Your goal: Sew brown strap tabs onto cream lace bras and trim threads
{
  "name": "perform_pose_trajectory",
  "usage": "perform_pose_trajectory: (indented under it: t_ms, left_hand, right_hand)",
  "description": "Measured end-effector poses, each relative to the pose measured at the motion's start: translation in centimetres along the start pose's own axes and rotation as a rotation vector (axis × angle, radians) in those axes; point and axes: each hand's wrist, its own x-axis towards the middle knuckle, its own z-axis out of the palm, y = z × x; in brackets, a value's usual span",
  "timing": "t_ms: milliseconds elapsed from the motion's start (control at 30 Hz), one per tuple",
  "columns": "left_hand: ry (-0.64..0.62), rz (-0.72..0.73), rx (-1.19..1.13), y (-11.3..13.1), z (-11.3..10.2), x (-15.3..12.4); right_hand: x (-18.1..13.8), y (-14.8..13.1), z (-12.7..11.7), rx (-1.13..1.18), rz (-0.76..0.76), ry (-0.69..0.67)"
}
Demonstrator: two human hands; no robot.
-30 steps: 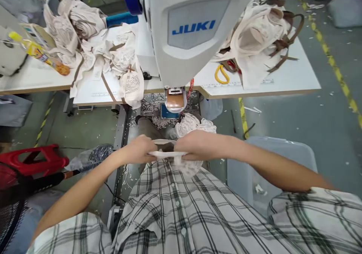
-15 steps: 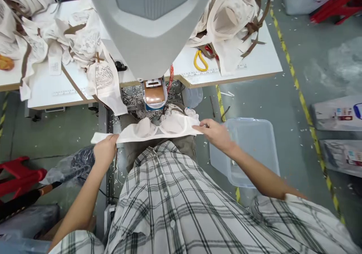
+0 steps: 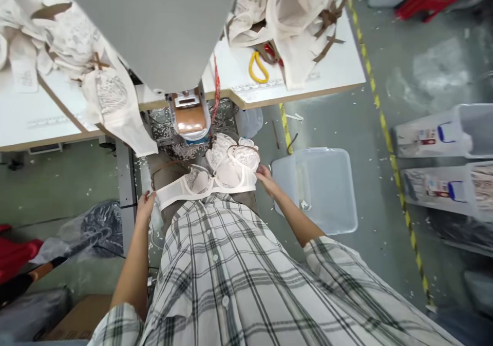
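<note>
A white bra point(image 3: 173, 191) lies spread across my lap, its cups facing up. My left hand point(image 3: 145, 207) is closed at the left end of its band. At the other end, my right hand point(image 3: 266, 179) pinches the edge beside the right cup. More white lace cups point(image 3: 219, 148) with a brown strip are bunched just beyond the bra on my lap; I cannot tell whether they belong to the same piece. Past them, below the grey machine head point(image 3: 157, 33), sits a brown pad point(image 3: 189, 117) on the machine's lower arm.
White bras point(image 3: 111, 97) hang over the left table edge. More bras point(image 3: 292, 17) are heaped at the right, beside yellow-handled scissors point(image 3: 259, 69). A clear plastic bin point(image 3: 327, 197) stands on the floor at my right. A wrapped dark bundle point(image 3: 102, 228) lies at left.
The bra has gone from stretched taut to lying slacker on my lap. My hands have come slightly closer together, and the lace cups behind show more. The view has shifted.
</note>
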Motion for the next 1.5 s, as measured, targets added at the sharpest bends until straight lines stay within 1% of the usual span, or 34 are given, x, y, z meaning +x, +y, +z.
perform_pose_trajectory:
  t_ms: [67, 167, 333, 433, 567, 800, 967, 1067, 1100, 1133, 1200, 1233, 1300, 1333, 1367, 1400, 1433, 1467, 1500]
  left_hand:
    - [-0.046, -0.046, -0.074, 0.7, 0.2, 0.6]
    - [-0.063, -0.062, -0.173, 1.5, -0.5, 0.2]
    - [-0.042, -0.048, -0.371, 3.5, -1.9, -1.1]
    - [-0.018, -0.043, -0.477, 5.2, -2.3, -2.5]
    - [-0.031, -0.02, -0.591, 7.0, -2.8, -4.7]
    - [-0.098, 0.048, -0.744, 10.3, -3.9, -7.9]
    - [-0.144, 0.077, -0.775, 12.4, -4.1, -9.6]
    - [-0.136, 0.108, -0.762, 13.5, -4.9, -9.7]
    - [-0.118, 0.126, -0.761, 13.9, -5.5, -9.7]
    - [-0.091, 0.146, -0.765, 14.5, -6.4, -9.5]
    - [-0.021, 0.214, -0.756, 16.0, -9.0, -9.5]
    - [0.014, 0.268, -0.729, 16.9, -10.5, -9.7]
    - [0.072, 0.404, -0.604, 19.0, -13.5, -10.7]
    - [0.089, 0.473, -0.507, 20.1, -14.7, -11.5]
    - [0.094, 0.534, -0.405, 21.2, -15.7, -12.4]
    - [0.087, 0.58, -0.316, 22.2, -16.3, -13.3]
    - [0.066, 0.615, -0.244, 23.1, -16.6, -14.2]
    - [0.031, 0.639, -0.195, 23.9, -16.7, -15.0]
    - [-0.013, 0.654, -0.17, 24.6, -16.6, -15.6]
  right_hand:
    - [0.9, -0.2, -0.3, 0.068, 0.031, -0.07]
    - [0.8, -0.5, -1.8, 0.137, 0.064, -0.118]
    - [-1.3, -1.7, -5.1, 0.224, 0.063, -0.082]
    - [-3.2, -3.2, -6.0, 0.269, 0.024, -0.053]
    - [-5.2, -5.3, -5.8, 0.321, 0.002, -0.049]
    - [-6.0, -8.6, -4.7, 0.366, -0.015, -0.108]
    - [-6.9, -11.3, -4.0, 0.384, -0.053, -0.11]
    - [-7.8, -13.1, -2.7, 0.379, -0.128, -0.132]
    - [-8.1, -13.8, -2.0, 0.337, -0.16, -0.166]
    - [-8.4, -14.5, -1.2, 0.243, -0.205, -0.2]
    - [-9.1, -16.3, 0.9, -0.025, -0.325, -0.235]
    - [-9.6, -17.5, 2.0, -0.16, -0.398, -0.223]
    - [-10.9, -20.3, 4.5, -0.358, -0.537, -0.206]
    - [-11.7, -21.9, 5.8, -0.396, -0.58, -0.255]
    - [-12.7, -23.6, 7.0, -0.397, -0.601, -0.361]
    - [-13.7, -25.3, 8.2, -0.369, -0.61, -0.497]
    - [-14.6, -26.8, 9.3, -0.295, -0.605, -0.643]
    - [-15.5, -28.3, 10.2, -0.179, -0.595, -0.76]
    - [-16.2, -29.5, 11.1, -0.054, -0.593, -0.828]
